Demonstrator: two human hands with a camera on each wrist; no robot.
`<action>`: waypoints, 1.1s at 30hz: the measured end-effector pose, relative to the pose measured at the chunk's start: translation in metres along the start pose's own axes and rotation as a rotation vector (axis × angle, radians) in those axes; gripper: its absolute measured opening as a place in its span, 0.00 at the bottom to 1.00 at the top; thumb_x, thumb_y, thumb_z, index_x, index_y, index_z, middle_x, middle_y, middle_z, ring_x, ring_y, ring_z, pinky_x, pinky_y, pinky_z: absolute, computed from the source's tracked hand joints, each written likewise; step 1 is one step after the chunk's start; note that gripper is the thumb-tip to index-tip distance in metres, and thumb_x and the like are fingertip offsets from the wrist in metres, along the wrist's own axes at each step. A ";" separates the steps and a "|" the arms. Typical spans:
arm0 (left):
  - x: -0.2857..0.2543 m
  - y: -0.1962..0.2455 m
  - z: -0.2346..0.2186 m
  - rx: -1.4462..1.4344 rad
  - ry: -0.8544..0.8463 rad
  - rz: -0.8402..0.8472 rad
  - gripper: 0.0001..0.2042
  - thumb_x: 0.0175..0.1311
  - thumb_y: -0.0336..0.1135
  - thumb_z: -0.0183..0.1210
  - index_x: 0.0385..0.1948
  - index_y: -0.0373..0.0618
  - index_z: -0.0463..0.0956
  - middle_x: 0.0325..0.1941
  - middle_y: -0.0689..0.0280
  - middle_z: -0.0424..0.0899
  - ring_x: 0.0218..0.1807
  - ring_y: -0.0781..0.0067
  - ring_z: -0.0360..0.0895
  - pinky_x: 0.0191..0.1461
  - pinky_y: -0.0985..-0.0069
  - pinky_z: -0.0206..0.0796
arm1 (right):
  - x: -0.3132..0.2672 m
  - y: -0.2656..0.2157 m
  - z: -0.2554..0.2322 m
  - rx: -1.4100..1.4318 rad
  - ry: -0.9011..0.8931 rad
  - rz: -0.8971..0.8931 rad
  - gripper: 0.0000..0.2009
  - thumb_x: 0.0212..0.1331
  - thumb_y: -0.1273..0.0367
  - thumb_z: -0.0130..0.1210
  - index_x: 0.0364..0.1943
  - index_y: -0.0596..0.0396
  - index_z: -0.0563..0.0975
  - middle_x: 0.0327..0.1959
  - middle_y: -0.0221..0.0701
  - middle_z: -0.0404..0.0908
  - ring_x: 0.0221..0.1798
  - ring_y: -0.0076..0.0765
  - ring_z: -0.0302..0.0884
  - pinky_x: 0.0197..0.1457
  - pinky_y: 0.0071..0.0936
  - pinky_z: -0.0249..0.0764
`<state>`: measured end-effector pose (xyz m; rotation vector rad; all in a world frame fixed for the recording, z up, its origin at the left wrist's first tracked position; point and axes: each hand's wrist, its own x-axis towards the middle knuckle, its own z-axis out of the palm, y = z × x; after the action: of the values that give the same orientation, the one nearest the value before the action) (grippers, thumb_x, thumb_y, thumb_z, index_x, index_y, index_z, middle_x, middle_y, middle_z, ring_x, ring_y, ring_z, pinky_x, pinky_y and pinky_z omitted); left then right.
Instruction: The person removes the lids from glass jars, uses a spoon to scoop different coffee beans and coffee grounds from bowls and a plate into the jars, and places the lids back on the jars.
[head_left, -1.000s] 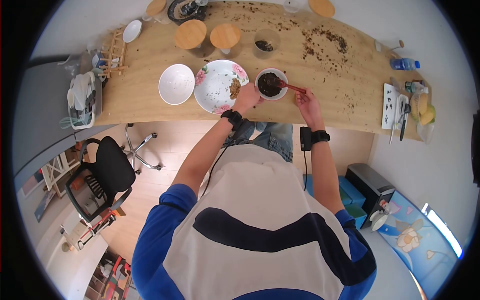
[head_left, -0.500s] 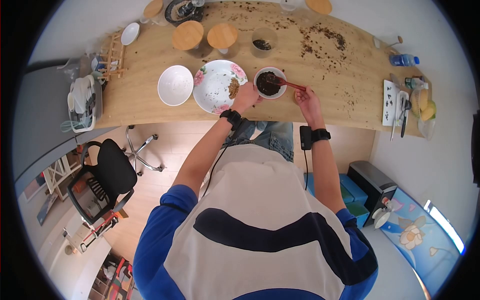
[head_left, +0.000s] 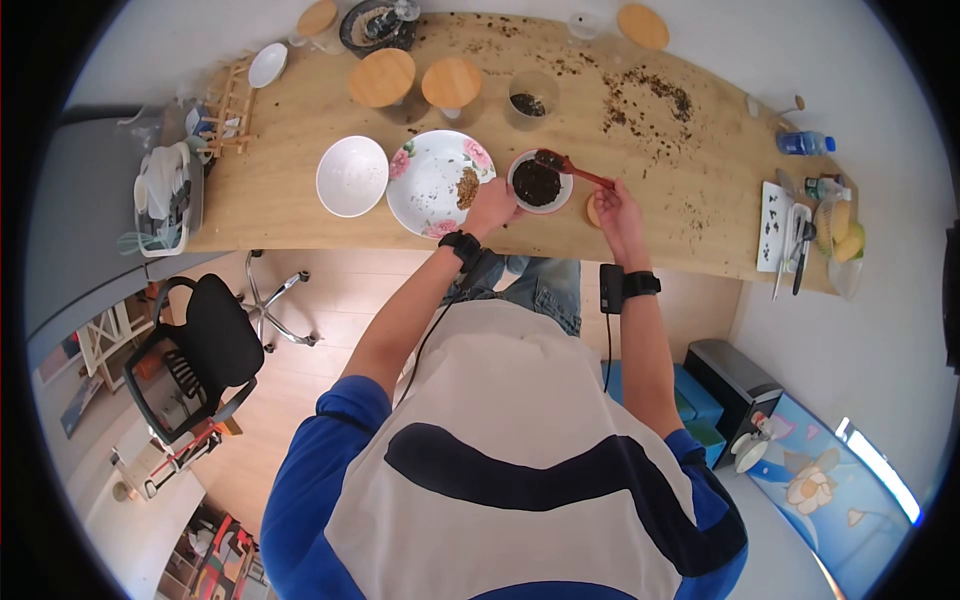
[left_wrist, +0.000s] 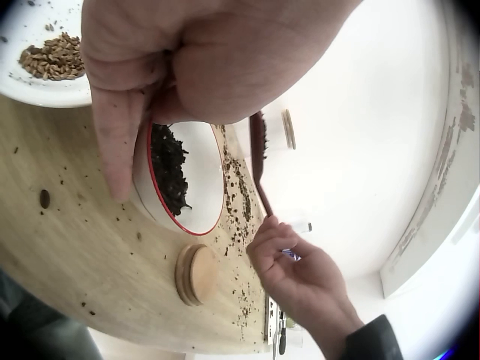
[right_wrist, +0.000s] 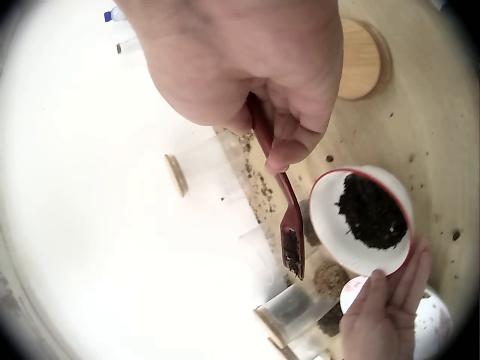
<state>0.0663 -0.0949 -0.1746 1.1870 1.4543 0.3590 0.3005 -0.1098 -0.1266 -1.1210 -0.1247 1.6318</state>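
Observation:
A white bowl (head_left: 549, 207) with a red rim holds dark, crumbly flakes (right_wrist: 373, 211). My left hand (head_left: 490, 207) holds this bowl at its left side, thumb at the rim and fingers along the outer wall. My right hand (head_left: 620, 212) pinches the handle of a dark red scoop (right_wrist: 292, 240). In the right wrist view the scoop's head carries some dark flakes and is raised beside the bowl. Left of the bowl, a flower-patterned plate (head_left: 410, 205) bears a small heap of brown grains (left_wrist: 56, 58).
A white bowl (head_left: 352, 176) stands left of the plate. Behind are wooden-lidded jars (head_left: 382, 78) and an uncovered clear jar (head_left: 530, 102). A round wooden lid (left_wrist: 196, 274) lies near my right hand. Dark crumbs (head_left: 650, 95) litter the table; a white tray (head_left: 772, 225) sits at right.
The scoop has risen from the flakes inside the bowl to its far rim, lifted by my right hand. My left hand has stayed at the bowl.

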 end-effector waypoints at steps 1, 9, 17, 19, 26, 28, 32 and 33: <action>0.001 -0.002 0.001 -0.003 0.001 -0.003 0.14 0.65 0.31 0.38 0.34 0.28 0.71 0.27 0.53 0.81 0.30 0.64 0.82 0.34 0.73 0.76 | 0.001 -0.004 0.006 -0.003 -0.003 0.001 0.13 0.65 0.64 0.43 0.37 0.62 0.71 0.31 0.37 0.76 0.33 0.28 0.72 0.39 0.22 0.70; -0.011 0.012 -0.004 0.023 0.001 0.030 0.14 0.64 0.32 0.39 0.33 0.28 0.71 0.26 0.52 0.81 0.28 0.63 0.82 0.33 0.72 0.76 | 0.019 -0.031 0.062 0.044 -0.053 -0.076 0.12 0.65 0.65 0.44 0.38 0.63 0.70 0.33 0.36 0.76 0.35 0.28 0.72 0.41 0.22 0.71; -0.009 0.007 -0.003 -0.006 -0.004 0.042 0.13 0.64 0.30 0.40 0.30 0.27 0.70 0.25 0.52 0.81 0.27 0.63 0.82 0.31 0.72 0.76 | 0.038 -0.031 0.110 -0.357 -0.009 -0.410 0.12 0.64 0.65 0.45 0.39 0.64 0.70 0.34 0.37 0.76 0.36 0.30 0.75 0.39 0.24 0.73; -0.009 0.007 -0.004 -0.014 -0.007 0.047 0.13 0.64 0.30 0.40 0.30 0.27 0.70 0.25 0.52 0.81 0.27 0.63 0.82 0.31 0.72 0.76 | 0.031 -0.034 0.121 -0.527 -0.015 -0.494 0.12 0.64 0.66 0.45 0.40 0.64 0.70 0.34 0.37 0.77 0.36 0.29 0.76 0.39 0.25 0.74; -0.004 0.000 0.000 0.050 0.053 0.070 0.13 0.64 0.32 0.41 0.30 0.28 0.69 0.25 0.50 0.80 0.27 0.62 0.82 0.32 0.72 0.75 | -0.013 -0.035 0.117 -1.086 -0.032 -1.002 0.11 0.62 0.67 0.49 0.41 0.62 0.72 0.29 0.34 0.78 0.31 0.27 0.76 0.37 0.21 0.71; 0.001 -0.007 0.004 0.102 0.070 0.091 0.13 0.63 0.33 0.42 0.29 0.29 0.69 0.25 0.49 0.80 0.27 0.60 0.82 0.32 0.70 0.74 | -0.028 -0.030 0.105 -0.958 0.047 -0.971 0.11 0.61 0.67 0.49 0.41 0.62 0.72 0.29 0.34 0.78 0.31 0.28 0.75 0.36 0.22 0.71; 0.004 -0.011 0.011 0.406 0.179 0.209 0.12 0.61 0.34 0.43 0.30 0.30 0.68 0.26 0.46 0.79 0.29 0.55 0.81 0.34 0.66 0.73 | -0.052 -0.009 0.075 -0.988 0.089 -0.880 0.09 0.60 0.69 0.50 0.40 0.61 0.73 0.30 0.35 0.77 0.31 0.30 0.75 0.36 0.24 0.71; 0.002 -0.008 0.012 0.404 0.177 0.209 0.12 0.61 0.34 0.43 0.30 0.30 0.68 0.26 0.46 0.79 0.29 0.55 0.81 0.34 0.66 0.73 | -0.054 -0.006 0.071 -1.206 0.008 -0.888 0.08 0.60 0.69 0.50 0.39 0.60 0.73 0.30 0.37 0.77 0.32 0.31 0.76 0.36 0.25 0.71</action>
<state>0.0730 -0.1014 -0.1857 1.6753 1.6067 0.3271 0.2515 -0.1192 -0.0518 -1.5734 -1.5164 0.6346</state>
